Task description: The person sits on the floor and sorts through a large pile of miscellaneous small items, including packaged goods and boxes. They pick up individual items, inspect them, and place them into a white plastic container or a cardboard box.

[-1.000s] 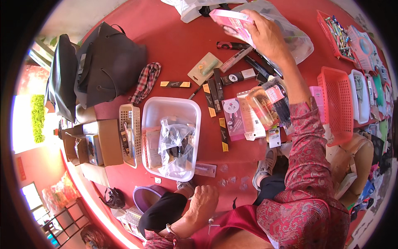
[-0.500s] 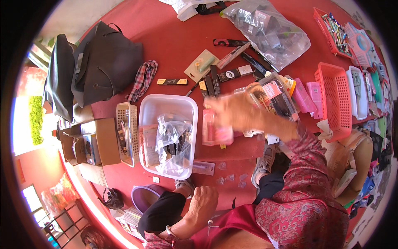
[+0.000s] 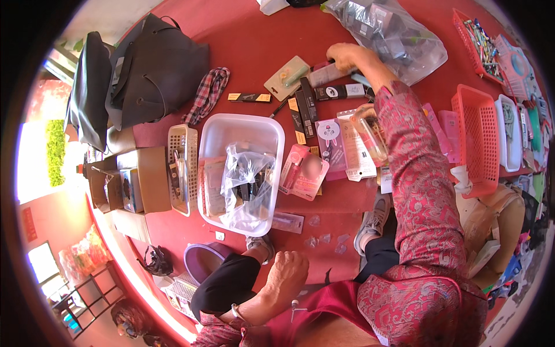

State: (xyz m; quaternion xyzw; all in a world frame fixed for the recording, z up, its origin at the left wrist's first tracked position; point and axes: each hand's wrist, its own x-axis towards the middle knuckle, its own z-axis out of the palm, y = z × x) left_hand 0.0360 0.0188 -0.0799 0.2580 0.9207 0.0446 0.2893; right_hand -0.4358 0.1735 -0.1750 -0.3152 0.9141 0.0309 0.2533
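Note:
My right hand [image 3: 352,56] reaches to the far side of the red surface, fingers closed downward at a slim clear package [image 3: 332,74]; what they grip is hidden. My left hand [image 3: 287,272] rests as a loose fist near my left knee, with nothing visible in it. A pink blister pack [image 3: 304,172] lies just right of the white tub [image 3: 280,144], beside a purple card with a rabbit face [image 3: 330,136]. Black boxes [image 3: 306,107] and a black carton with an eye picture [image 3: 340,92] lie nearer than my right hand.
Inside the tub is a clear plastic bag [image 3: 248,185] over packages. A large clear bag [image 3: 404,46] lies far right. A pink basket [image 3: 483,144] stands right; a narrow cream basket [image 3: 189,173], cardboard box [image 3: 153,179] and black handbag [image 3: 162,69] stand left.
My right hand has left the pink blister pack, now lying beside the tub, and moved away to the far packages. My left hand stays in a fist. The view has shifted slightly.

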